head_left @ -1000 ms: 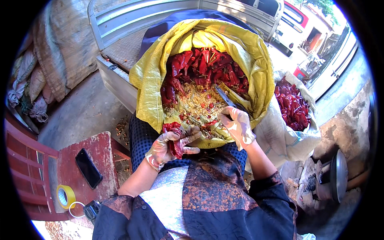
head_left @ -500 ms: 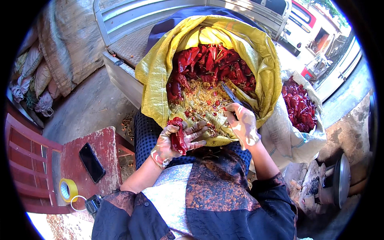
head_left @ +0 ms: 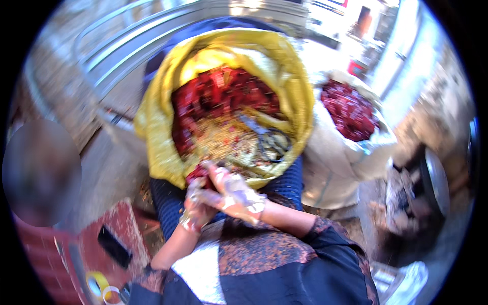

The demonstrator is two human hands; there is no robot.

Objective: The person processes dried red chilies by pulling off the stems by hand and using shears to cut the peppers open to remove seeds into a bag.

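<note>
My left hand point(head_left: 195, 208), in a pale stained glove, is closed round a bunch of dried red chili peppers point(head_left: 198, 174) at the near left edge of the yellow sack point(head_left: 145, 124). Over the same peppers lies my gloved right hand point(head_left: 236, 195), its fingers pressed against them; motion smears the fingertips. Inside the sack, scissors point(head_left: 272, 142) with dark handles rest on pale yellow seeds point(head_left: 216, 134). More dried red peppers point(head_left: 223, 91) pile up along the sack's far side.
To the right stands a white sack point(head_left: 335, 175) of red peppers. A worn red chair point(head_left: 109, 223) at the left bears a black phone point(head_left: 115, 246) and yellow tape point(head_left: 96, 282). Behind the yellow sack are metal rails point(head_left: 132, 46). A blurred round patch point(head_left: 40, 173) hides something at the left.
My right hand has moved left, away from beside the scissors, onto the peppers in my left hand. The whole view has shifted and blurred, and the blurred patch has appeared at the left.
</note>
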